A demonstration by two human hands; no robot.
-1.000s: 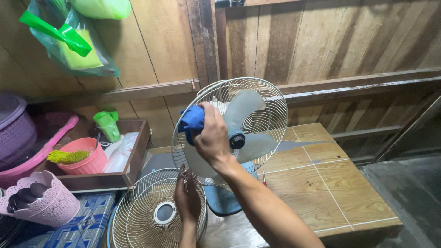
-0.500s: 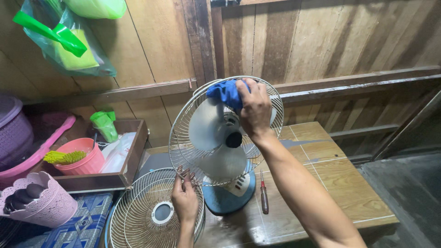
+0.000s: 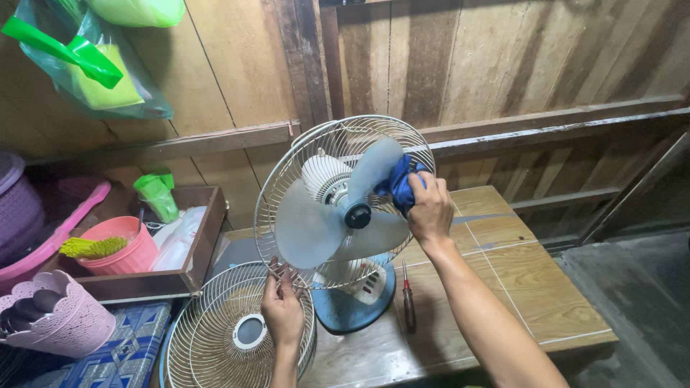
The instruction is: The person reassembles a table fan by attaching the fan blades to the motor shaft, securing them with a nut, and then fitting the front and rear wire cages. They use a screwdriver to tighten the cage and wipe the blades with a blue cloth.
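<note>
A table fan stands on a wooden table point(image 3: 517, 287), its front cover off, with pale blades point(image 3: 316, 223) inside the rear wire guard point(image 3: 287, 165) and a blue base point(image 3: 352, 305). My right hand point(image 3: 430, 208) presses a blue cloth point(image 3: 399, 185) against the right-hand blade. My left hand point(image 3: 282, 305) grips the lower rim of the wire guard. The removed front guard point(image 3: 230, 338) leans against the table below my left hand.
A red-handled screwdriver point(image 3: 408, 302) lies on the table by the fan base. A wooden box point(image 3: 205, 241) at the left holds a pink cup, a green container and bags. A pink lace basket point(image 3: 65, 320) sits lower left. A plank wall stands behind.
My right hand has carried the cloth from the left of the guard over the top to the right side, and the blades have turned. My left hand stays on the lower rim.
</note>
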